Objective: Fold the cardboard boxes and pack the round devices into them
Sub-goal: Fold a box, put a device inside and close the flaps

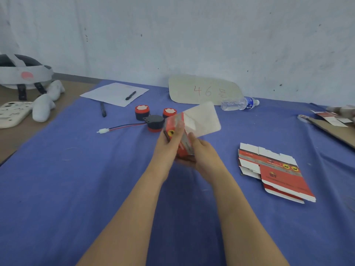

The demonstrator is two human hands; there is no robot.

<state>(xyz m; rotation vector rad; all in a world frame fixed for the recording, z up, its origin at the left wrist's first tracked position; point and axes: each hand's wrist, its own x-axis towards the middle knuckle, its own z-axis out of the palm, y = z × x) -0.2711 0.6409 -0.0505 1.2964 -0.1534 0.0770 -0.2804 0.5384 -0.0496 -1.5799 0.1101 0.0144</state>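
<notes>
Above surface (pixel 76 169) centre, head view: left hand (pixel 169 144) and right hand (pixel 203 150) holding half-formed red box (pixel 177 131) clear of cloth, probably giving flaps room to swing.
- Left fingers (pixel 179 128) wrapping box's 9 o'clock side; right fingers (pixel 192 136) pinching its 3 o'clock edge.
- Box long axis running 7 to 1 o'clock; open white flap (pixel 203 120) pointing toward 1 o'clock, away from person.
- Round devices (pixel 155 122) sitting at 11 o'clock, just beyond box, handy for packing.
- Flat box blanks (pixel 276 171) lying at 3 o'clock.
</notes>
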